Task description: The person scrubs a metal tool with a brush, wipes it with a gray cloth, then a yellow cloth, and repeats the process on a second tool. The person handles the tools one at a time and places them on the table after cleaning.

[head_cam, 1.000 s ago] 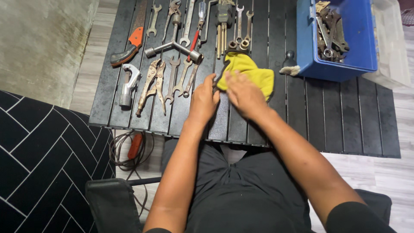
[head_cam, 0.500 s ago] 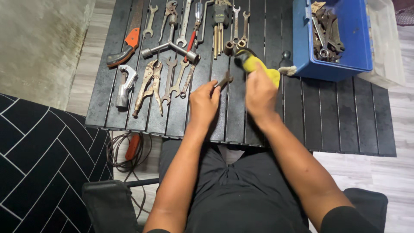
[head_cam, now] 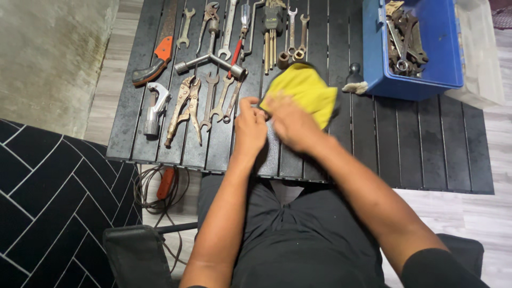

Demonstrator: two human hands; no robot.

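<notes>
1. Yellow cloth (head_cam: pixel 304 89) lies on the black slatted table (head_cam: pixel 426 144), spread under the fingertips of the right hand (head_cam: pixel 292 124); this cloth serves as the landmark below.
2. The right hand rests at the cloth's near-left edge, fingers bent and pressing or pinching the fabric; whether a tool lies inside the cloth cannot be told.
3. The left hand (head_cam: pixel 250 128) sits just left of the cloth, touching the right hand, its fingers curled in toward the cloth's left corner; what it grips, if anything, is hidden.
4. Left of the cloth lie rusty locking pliers (head_cam: pixel 181 106) and several open-ended spanners (head_cam: pixel 213 98), side by side on the slats.
5. Further left of the cloth sits a silver pipe cutter (head_cam: pixel 154 106), with an orange-handled saw (head_cam: pixel 157 56) beyond it.
6. Beyond the cloth's left corner rests a three-way socket wrench (head_cam: pixel 210 61).
7. Straight beyond the cloth lies a set of hex keys (head_cam: pixel 272 32), close to its far edge.
8. Right of the cloth stands a blue bin (head_cam: pixel 416 82) holding dark metal tools, with a small black knob (head_cam: pixel 354 69) between bin and cloth.
</notes>
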